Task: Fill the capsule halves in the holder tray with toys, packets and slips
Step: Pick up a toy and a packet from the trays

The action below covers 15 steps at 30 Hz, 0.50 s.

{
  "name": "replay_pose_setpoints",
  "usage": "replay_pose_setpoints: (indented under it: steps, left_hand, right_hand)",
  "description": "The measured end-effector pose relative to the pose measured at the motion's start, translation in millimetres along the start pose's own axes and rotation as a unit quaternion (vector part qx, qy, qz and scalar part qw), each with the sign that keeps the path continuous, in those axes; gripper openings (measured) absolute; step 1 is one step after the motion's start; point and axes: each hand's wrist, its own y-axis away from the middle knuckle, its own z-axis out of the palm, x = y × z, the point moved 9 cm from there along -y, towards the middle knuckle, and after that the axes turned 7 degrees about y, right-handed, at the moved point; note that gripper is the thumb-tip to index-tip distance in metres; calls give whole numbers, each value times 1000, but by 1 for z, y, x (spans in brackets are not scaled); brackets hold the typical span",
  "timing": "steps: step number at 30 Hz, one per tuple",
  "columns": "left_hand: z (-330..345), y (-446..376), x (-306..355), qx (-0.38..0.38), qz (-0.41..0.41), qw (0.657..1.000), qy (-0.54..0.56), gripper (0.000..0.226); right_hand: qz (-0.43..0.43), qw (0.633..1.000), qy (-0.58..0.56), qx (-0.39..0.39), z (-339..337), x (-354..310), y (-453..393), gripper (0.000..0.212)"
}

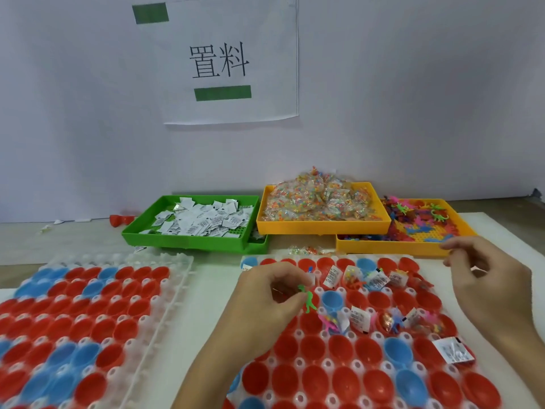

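Over round red capsule halves, left hand pinches a rubbery green toy.

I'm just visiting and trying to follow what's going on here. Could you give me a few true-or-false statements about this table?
1. The left hand pinches a green toy figure. True.
2. The green bin holds candy packets. False: it holds white paper slips.
3. The right hand grips a blue capsule half. False: it holds nothing.
4. Some capsule halves in the holder tray already contain slips and toys. True.
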Motion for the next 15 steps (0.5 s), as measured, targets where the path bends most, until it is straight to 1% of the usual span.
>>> replay_pose_setpoints:
  steps: [8,15]
  left_hand:
    - [11,3,1,-45,-10,998,-52,17]
    - [8,4,-1,-33,-17,997,-72,22]
  right_hand:
    - [-8,1000,-1,-15,2,-5,0,24]
    - [-8,1000,-7,-6,-3,-3,-2,25]
